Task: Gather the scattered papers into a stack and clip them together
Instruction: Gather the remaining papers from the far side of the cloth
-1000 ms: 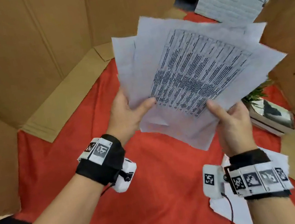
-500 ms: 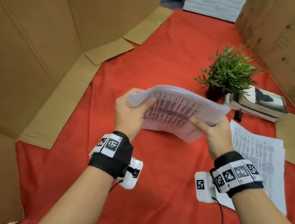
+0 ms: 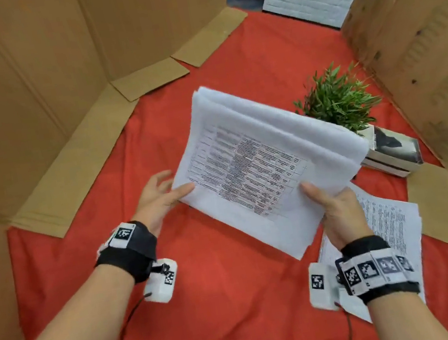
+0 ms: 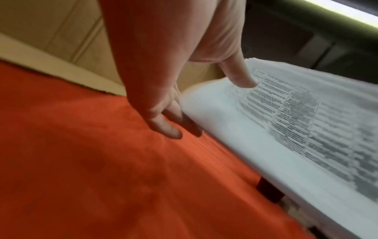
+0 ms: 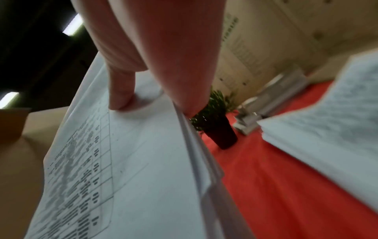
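A stack of printed papers [image 3: 250,177] hangs tilted above the red cloth [image 3: 233,302], its top sheet showing a table of text. My left hand [image 3: 161,195] holds its left edge, the thumb [image 4: 241,77] on top and straight fingers [image 4: 169,127] along and under that edge. My right hand [image 3: 336,210] grips the near right edge, thumb [image 5: 120,97] on the top sheet and the fingers hidden beneath the papers [image 5: 132,161]. More printed sheets [image 3: 388,219] lie on the cloth under my right wrist. No clip shows in any view.
A small green plant [image 3: 335,100] in a dark pot [image 5: 220,134] stands right of the stack, with books [image 3: 392,153] lying beside it. Cardboard walls close off the left [image 3: 12,101] and right [image 3: 438,74]; flaps [image 3: 148,78] lie on the cloth's far edge.
The fanned sheets held high were brought down and squared into one stack. That stack now tilts its printed face toward me, and my left fingers have spread out along its edge.
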The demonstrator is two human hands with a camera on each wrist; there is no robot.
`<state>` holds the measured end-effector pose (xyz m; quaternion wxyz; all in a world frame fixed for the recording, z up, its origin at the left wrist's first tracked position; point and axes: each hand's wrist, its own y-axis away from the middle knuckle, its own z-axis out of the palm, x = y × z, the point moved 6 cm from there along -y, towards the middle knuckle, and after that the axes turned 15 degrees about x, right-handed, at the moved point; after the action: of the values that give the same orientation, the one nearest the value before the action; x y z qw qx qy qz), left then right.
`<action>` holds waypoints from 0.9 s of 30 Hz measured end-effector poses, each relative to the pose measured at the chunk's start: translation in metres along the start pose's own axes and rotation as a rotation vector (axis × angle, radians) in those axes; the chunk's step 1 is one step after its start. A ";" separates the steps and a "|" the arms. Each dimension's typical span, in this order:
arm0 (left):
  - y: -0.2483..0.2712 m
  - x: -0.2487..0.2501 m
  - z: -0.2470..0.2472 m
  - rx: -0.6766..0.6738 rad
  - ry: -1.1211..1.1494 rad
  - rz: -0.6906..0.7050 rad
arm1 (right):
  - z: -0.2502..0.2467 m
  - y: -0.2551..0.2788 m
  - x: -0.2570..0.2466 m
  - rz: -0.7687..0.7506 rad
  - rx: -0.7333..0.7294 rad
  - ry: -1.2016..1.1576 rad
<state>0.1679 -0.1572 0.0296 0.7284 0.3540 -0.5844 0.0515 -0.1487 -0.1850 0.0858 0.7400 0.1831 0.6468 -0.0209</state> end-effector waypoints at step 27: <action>-0.012 0.028 0.039 -0.068 -0.049 0.383 | 0.022 -0.007 -0.040 -0.777 0.207 0.701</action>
<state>0.1507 -0.1987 0.0519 0.7022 0.2128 -0.6601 0.1608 -0.1363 -0.2060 0.1253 0.3955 -0.0017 0.8699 -0.2947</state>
